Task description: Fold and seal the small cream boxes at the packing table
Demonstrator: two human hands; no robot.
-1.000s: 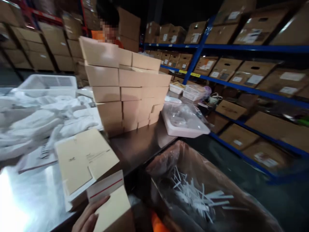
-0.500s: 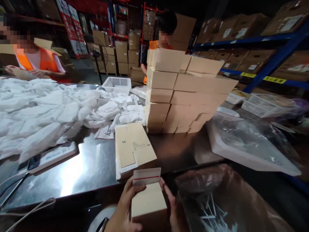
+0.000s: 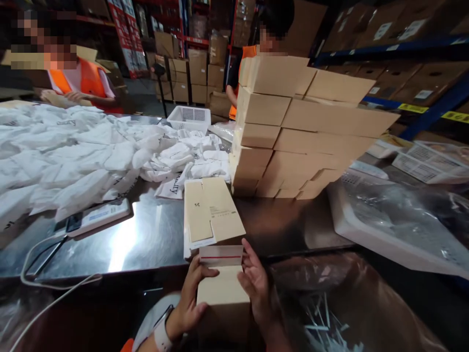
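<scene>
Here, the head view showed no readable writing on the small tan box (image 3: 223,292), only a red strip on its open flap. Left hand (image 3: 190,303) and right hand (image 3: 256,288) pinched its sides at the surface's (image 3: 146,239) near edge. Flat cartons (image 3: 210,212) lay just beyond.

A small tan cardboard box (image 3: 223,293) sits between the left hand (image 3: 188,303) and the right hand (image 3: 256,286), gripped at both sides. Its flap (image 3: 221,255) stands open at the far edge, just beyond the fingertips, showing a white strip with 1 red line across it.
</scene>
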